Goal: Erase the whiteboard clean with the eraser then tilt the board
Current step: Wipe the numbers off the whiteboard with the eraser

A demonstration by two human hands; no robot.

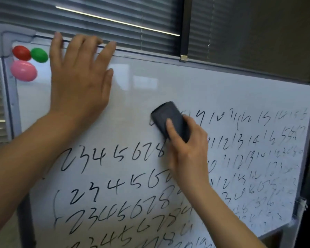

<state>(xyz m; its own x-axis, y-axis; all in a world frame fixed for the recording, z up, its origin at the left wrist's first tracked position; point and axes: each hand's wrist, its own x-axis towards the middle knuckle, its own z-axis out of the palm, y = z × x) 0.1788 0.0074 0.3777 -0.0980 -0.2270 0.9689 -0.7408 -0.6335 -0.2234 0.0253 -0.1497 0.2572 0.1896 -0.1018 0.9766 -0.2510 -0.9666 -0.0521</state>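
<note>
Grey window blinds (115, 18) are seen behind the white framed whiteboard (150, 90), steadied at its top edge by the flat, open left hand (79, 77) while the dark rounded eraser (170, 120), gripped in the right hand (188, 149), is pressed against the top row of black handwritten numbers (240, 119).

bare board top (150, 83), magnets (23, 70) crowd corner

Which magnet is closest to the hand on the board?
The green magnet. It sits right beside the left hand, while the red magnet and pink magnet are farther left.
</note>
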